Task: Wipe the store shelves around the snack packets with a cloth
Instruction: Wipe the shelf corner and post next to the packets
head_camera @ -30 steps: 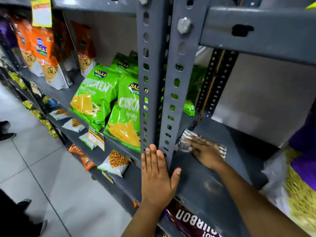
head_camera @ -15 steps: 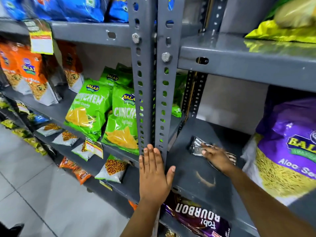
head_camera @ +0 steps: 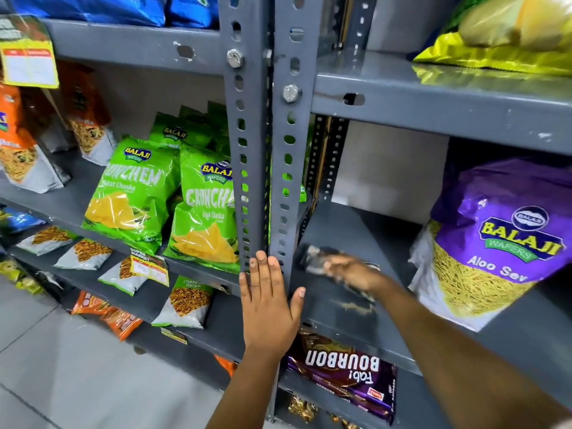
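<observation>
My right hand (head_camera: 349, 270), blurred by motion, presses a striped dark-and-white cloth (head_camera: 312, 257) flat on the grey shelf board (head_camera: 346, 230), close to the perforated upright post (head_camera: 288, 181). A purple Aloo Sev packet (head_camera: 498, 239) leans on the same shelf just right of that hand. My left hand (head_camera: 269, 305) lies flat with fingers spread against the shelf's front edge and the base of the post. Green Crunchem packets (head_camera: 204, 212) stand on the neighbouring shelf to the left of the post.
Orange packets (head_camera: 21, 150) stand at the far left, blue ones (head_camera: 102, 7) on the top shelf, a yellow bag (head_camera: 501, 41) upper right. A Bourbon biscuit pack (head_camera: 343, 373) lies on the shelf below. Small white packets (head_camera: 83, 252) line the lower left shelf. Tiled floor (head_camera: 62, 366) is lower left.
My right hand has slid the cloth across the shelf, now blurred mid-stroke. The view tilted up and right, bringing in the purple packet and upper shelf. My left hand stays on the post.
</observation>
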`<state>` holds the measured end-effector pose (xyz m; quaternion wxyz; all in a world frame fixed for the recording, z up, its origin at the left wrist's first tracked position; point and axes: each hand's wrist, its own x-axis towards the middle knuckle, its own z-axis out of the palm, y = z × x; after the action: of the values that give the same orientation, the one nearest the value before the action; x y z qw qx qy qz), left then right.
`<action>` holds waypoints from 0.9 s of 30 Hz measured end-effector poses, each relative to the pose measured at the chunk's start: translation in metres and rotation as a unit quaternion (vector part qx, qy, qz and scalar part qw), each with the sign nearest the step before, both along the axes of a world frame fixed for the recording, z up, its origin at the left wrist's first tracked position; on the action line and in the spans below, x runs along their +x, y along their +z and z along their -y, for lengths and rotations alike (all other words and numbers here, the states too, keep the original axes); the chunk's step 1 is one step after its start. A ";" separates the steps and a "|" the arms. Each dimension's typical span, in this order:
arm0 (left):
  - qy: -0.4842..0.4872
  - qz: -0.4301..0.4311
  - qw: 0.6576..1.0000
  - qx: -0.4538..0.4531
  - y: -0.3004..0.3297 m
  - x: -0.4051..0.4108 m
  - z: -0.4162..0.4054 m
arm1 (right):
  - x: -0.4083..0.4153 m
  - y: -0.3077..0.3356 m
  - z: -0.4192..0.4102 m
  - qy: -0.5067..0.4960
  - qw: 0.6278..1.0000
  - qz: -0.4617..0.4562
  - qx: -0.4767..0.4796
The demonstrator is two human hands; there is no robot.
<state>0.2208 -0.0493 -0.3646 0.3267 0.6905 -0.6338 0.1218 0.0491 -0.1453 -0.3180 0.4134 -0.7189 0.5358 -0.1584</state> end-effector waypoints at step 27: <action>-0.179 0.091 0.975 0.092 0.005 -0.038 -0.025 | -0.034 -0.019 -0.058 0.059 0.998 -0.014 0.000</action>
<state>0.1828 -0.0246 -0.3598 0.2192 0.5789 -0.7828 0.0643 0.0151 -0.0871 -0.3368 0.4149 -0.7511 0.4984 -0.1236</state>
